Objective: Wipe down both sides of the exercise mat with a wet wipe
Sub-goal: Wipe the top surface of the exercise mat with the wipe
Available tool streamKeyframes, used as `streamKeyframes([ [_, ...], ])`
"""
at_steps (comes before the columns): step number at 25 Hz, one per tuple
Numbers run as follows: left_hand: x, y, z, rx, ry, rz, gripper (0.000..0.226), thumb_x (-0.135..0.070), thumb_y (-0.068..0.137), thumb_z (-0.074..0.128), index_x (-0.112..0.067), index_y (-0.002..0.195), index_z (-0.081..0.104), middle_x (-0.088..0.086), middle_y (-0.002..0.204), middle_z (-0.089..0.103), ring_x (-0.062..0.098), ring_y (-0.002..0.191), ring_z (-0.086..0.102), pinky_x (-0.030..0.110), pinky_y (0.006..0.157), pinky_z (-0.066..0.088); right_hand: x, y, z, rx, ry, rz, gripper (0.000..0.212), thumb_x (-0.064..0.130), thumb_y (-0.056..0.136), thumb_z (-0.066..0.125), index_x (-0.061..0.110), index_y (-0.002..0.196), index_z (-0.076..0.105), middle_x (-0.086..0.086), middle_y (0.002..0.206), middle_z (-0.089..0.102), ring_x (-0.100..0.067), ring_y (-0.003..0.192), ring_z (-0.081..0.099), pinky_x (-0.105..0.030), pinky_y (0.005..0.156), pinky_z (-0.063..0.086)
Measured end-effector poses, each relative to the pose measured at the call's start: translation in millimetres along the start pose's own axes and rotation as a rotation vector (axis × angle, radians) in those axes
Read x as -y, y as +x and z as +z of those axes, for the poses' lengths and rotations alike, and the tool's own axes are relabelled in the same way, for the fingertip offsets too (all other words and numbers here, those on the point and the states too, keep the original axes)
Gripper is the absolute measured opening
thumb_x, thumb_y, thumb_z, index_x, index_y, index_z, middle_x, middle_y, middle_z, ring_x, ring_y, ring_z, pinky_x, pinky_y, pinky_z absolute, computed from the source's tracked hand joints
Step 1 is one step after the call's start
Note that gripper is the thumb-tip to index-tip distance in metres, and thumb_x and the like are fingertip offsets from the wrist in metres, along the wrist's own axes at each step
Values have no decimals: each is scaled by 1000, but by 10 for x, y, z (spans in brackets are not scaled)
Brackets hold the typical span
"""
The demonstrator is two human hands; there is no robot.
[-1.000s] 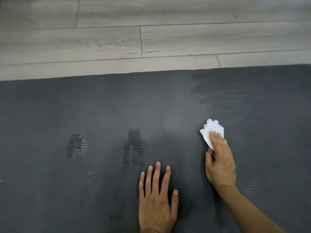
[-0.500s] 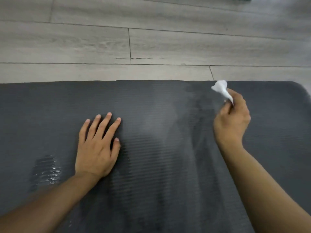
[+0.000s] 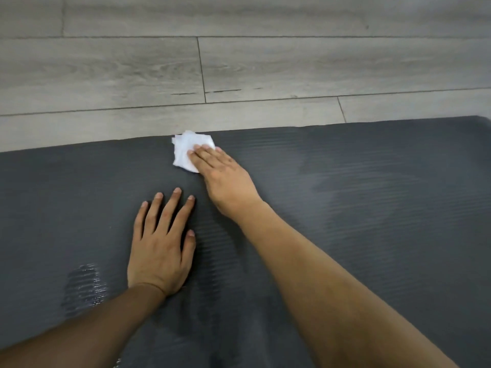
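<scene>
Contact resumes: straight-fingered right hand [image 3: 225,179] presses crumpled white wet wipe [image 3: 186,151] onto far edge of dark grey ribbed mat [image 3: 372,208], likely starting another stroke; left hand [image 3: 159,251] lies flat, empty.

Grey wood-plank floor [image 3: 106,70], dark ribbed exercise mat [image 3: 372,208] lying flat on it

Grey wood-plank floor [image 3: 265,62]
</scene>
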State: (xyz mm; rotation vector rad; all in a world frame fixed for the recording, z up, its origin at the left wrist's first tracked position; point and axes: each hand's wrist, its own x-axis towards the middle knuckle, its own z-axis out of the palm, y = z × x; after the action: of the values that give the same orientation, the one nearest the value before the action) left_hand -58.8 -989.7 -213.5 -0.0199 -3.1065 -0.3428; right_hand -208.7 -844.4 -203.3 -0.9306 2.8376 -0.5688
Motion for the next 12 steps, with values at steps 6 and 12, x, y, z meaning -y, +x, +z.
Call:
streamKeyframes([
  [6,-32,34,0,-14,4,-6,61,-36,99,34,-19,157,38,7,165,32,36,152,25,56,125,17,-1324,-964,-589,-322,-90,923,59,-1,88,37,6,147,37,-12,155,34,-29,144,27,-35,121,16],
  [12,-28,13,3,-14,4,-3,62,-34,97,34,-16,155,40,9,164,35,38,151,28,58,124,19,280,-506,146,-101,15,47,53,12,92,31,7,141,49,-14,146,48,-28,137,43,-37,118,27],
])
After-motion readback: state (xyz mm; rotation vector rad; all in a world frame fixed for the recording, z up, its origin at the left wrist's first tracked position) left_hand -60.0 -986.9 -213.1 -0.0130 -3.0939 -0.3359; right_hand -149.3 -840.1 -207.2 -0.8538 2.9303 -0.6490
